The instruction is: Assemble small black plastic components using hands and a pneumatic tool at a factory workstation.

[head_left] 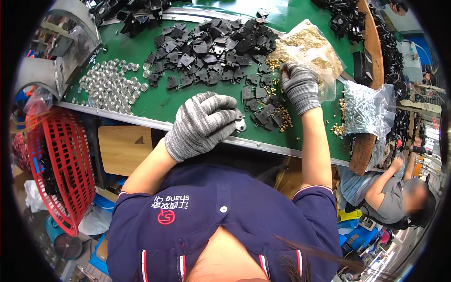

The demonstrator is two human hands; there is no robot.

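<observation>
My left hand [202, 123], in a grey knit glove, is closed at the near table edge. Its curled fingers are around a small silver metal part [241, 124], mostly hidden behind them. My right hand [300, 87], gloved alike, reaches to small brass screws [273, 65] beside a clear bag of brass screws [307, 41]. Its thumb and fingers are pinched together; what is between them is too small to make out. Between the hands lie black plastic parts [267, 115], with more brass screws [284, 118] beside them.
A large heap of black plastic parts [211, 47] covers the green table [157, 104]. Round silver caps [112, 87] lie at the left, near a red basket [61, 164]. At the right are a bag of silver screws [369, 108], a wooden board [373, 47] and another person [390, 197].
</observation>
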